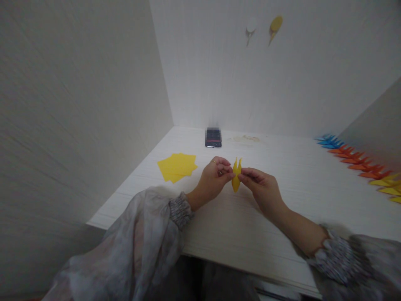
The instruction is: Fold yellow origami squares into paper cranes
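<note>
Between my two hands is a folded piece of yellow origami paper (236,177), held upright above the table with two narrow points at its top. My left hand (217,173) pinches its left side between thumb and fingers. From the right, the thumb and fingertips of my right hand (261,186) grip the opposite side. To the left of my left hand lies a loose, fanned stack of yellow paper sheets (178,166).
A smartphone (213,138) is near the back wall. Along the right side runs a row of folded paper pieces: blue (330,141), orange-red (360,161) and yellow (388,184). Two hooks, one white (251,26) and one yellow (276,24), are on the wall. The white table (282,251) meets a left wall.
</note>
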`<action>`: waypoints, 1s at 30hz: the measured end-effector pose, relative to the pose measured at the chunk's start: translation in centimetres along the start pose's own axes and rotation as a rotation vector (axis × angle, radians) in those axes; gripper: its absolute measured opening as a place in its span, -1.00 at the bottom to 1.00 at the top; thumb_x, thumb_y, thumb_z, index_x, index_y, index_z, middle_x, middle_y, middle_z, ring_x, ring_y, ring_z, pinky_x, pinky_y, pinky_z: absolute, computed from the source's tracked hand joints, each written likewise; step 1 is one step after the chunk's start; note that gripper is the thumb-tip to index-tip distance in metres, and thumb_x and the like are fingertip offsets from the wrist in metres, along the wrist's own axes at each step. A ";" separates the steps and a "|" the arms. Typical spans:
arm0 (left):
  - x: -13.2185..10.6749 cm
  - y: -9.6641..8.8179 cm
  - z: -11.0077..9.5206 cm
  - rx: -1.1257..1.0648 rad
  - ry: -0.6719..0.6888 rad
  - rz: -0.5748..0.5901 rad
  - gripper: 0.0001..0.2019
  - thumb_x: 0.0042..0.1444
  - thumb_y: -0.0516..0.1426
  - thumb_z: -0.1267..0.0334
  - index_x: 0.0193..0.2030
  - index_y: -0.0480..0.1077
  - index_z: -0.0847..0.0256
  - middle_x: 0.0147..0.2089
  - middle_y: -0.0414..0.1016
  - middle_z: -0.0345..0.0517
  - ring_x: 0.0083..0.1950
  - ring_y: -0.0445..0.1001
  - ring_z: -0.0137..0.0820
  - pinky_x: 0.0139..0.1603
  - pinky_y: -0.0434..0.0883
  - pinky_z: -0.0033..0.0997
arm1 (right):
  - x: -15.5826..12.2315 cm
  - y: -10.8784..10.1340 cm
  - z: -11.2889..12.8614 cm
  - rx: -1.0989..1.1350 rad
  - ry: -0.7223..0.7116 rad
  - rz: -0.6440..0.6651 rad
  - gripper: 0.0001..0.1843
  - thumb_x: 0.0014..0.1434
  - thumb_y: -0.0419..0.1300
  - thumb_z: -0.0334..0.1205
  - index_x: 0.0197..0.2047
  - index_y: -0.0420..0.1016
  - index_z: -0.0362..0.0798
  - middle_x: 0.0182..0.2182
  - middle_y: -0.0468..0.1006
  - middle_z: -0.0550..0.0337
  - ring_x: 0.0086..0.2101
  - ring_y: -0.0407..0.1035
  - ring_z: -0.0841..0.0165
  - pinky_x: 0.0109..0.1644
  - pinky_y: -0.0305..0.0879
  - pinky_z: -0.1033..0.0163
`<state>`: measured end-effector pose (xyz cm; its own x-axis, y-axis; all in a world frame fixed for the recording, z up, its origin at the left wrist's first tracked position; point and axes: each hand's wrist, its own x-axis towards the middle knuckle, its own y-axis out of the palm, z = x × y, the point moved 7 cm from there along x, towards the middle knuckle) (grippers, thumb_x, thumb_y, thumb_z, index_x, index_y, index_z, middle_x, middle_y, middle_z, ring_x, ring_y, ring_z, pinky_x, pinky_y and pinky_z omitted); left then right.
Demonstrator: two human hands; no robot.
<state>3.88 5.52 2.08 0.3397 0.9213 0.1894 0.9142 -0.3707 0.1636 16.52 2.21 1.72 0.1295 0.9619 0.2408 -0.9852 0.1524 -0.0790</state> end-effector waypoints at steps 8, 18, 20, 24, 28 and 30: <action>0.0 0.3 0.8 0.009 -0.093 0.063 -0.80 -0.20 0.21 0.29 -0.39 0.38 0.33 -0.47 0.41 -0.19 -0.44 0.35 -0.55 -0.34 0.29 -0.47 | 0.2 -0.3 -0.1 -0.123 -0.057 -0.011 -0.84 -0.04 0.20 -0.19 -0.33 0.53 0.00 -0.37 0.55 0.17 -0.31 0.40 0.29 -0.17 0.30 0.14; 0.1 0.5 0.6 0.116 -0.039 0.045 -0.85 -0.06 0.10 0.30 -0.33 0.36 0.30 -0.41 0.39 -0.17 -0.40 0.32 -0.53 -0.33 0.28 -0.48 | 0.0 0.0 1.0 -0.234 -0.123 -0.026 -0.83 -0.01 0.18 -0.17 -0.32 0.50 -0.02 -0.38 0.54 0.16 -0.35 0.40 0.32 -0.21 0.32 0.17; 0.0 0.5 0.7 0.140 -0.042 0.034 -0.83 -0.05 0.10 0.25 -0.33 0.35 0.30 -0.40 0.38 -0.17 -0.40 0.32 -0.52 -0.33 0.28 -0.47 | -0.1 0.1 1.3 -0.250 -0.134 -0.026 -0.82 -0.01 0.18 -0.15 -0.33 0.50 -0.03 -0.38 0.54 0.15 -0.36 0.40 0.32 -0.22 0.32 0.17; 0.0 0.5 0.7 0.169 -0.052 0.033 -0.82 -0.07 0.12 0.21 -0.38 0.34 0.31 -0.45 0.37 -0.19 -0.43 0.31 -0.53 -0.36 0.27 -0.49 | -0.2 0.3 1.3 -0.247 -0.132 -0.012 -0.81 -0.01 0.18 -0.12 -0.33 0.50 -0.01 -0.38 0.54 0.16 -0.36 0.40 0.32 -0.22 0.32 0.17; 0.1 0.5 1.0 0.138 -0.098 0.065 -0.81 -0.10 0.14 0.20 -0.43 0.35 0.31 -0.49 0.36 -0.21 -0.46 0.30 -0.53 -0.38 0.26 -0.49 | -0.3 0.3 1.3 -0.245 -0.144 0.019 -0.85 -0.01 0.18 -0.14 -0.38 0.49 0.00 -0.42 0.51 0.20 -0.38 0.38 0.34 -0.25 0.31 0.19; 0.1 0.6 1.2 0.097 -0.122 0.098 -0.80 -0.11 0.15 0.19 -0.43 0.36 0.31 -0.49 0.37 -0.21 -0.45 0.30 -0.53 -0.37 0.25 -0.48 | -0.3 0.2 1.5 -0.254 -0.172 0.043 -0.87 0.01 0.17 -0.15 -0.42 0.48 -0.01 -0.45 0.49 0.20 -0.39 0.36 0.34 -0.25 0.29 0.20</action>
<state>4.75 5.48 1.07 0.4466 0.8911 0.0804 0.8907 -0.4513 0.0550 16.09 1.64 3.05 0.0457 0.9196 0.3901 -0.9268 0.1848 -0.3271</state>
